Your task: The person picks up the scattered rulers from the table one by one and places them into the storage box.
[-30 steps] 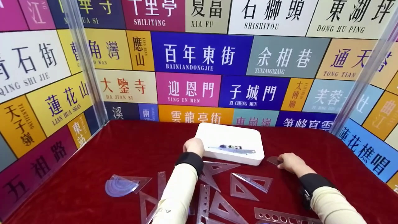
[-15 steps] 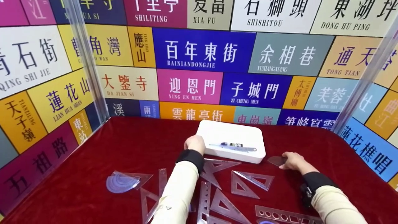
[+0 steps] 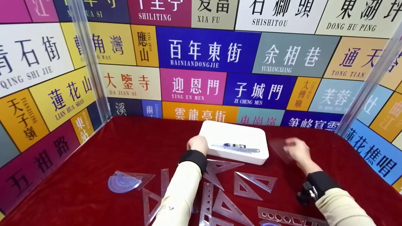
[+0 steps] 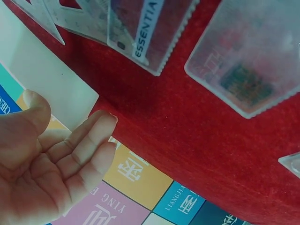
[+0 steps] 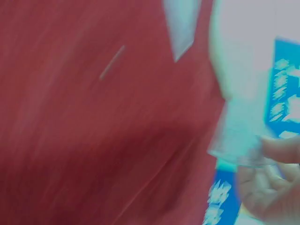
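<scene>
Staged recording booth, not a home or shop: worktop (image 3: 94, 163) covered in dark red velvet cloth, boxed in on three sides by printed panels (image 3: 204, 50) of coloured blocks with Chinese place names and romanised captions. Clear plastic corner posts (image 3: 91, 62) hold the panels up. Props are stationery only: transparent set squares (image 3: 248, 185), a protractor (image 3: 122, 182), a white tray (image 3: 235, 138).
</scene>
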Demonstrator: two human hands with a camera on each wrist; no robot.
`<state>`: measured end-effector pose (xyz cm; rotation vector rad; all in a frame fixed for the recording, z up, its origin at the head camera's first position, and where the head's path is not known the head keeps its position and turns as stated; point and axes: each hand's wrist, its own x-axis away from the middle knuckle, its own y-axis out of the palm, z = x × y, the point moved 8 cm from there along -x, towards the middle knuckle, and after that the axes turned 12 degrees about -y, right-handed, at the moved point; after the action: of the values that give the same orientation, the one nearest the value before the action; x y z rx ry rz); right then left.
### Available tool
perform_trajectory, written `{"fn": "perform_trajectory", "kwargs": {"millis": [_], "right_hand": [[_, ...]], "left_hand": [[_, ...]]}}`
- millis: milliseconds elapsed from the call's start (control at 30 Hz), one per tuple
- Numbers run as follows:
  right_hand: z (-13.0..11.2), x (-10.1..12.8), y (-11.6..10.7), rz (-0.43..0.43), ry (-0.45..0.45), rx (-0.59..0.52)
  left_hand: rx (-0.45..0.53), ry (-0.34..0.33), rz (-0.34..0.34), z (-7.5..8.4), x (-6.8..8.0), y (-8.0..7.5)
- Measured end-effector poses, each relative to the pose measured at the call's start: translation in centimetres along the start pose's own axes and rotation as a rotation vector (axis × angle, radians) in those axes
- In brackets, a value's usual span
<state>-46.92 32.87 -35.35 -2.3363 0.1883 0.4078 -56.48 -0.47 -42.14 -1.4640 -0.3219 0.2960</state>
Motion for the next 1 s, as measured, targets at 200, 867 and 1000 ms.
{"fn": "perform_trajectory", "kwargs": {"millis": [200, 867, 1000], "right_hand": [[-8.0, -0.9, 3.2, 0.078, -0.498, 0.249], [-8.8, -0.7, 11.9, -0.221, -0.485, 0.319], [-7.2, -1.1, 9.6, -0.111, -0.356, 0.462]], "left_hand": [[0.029, 0.03, 0.057, 1.3, -3.1, 2.5], [-0.016, -0.005, -0.05, 0.2, -0.8, 0.7], [0.006, 0.022, -0.025, 0.7, -2.0, 2.0]]}}
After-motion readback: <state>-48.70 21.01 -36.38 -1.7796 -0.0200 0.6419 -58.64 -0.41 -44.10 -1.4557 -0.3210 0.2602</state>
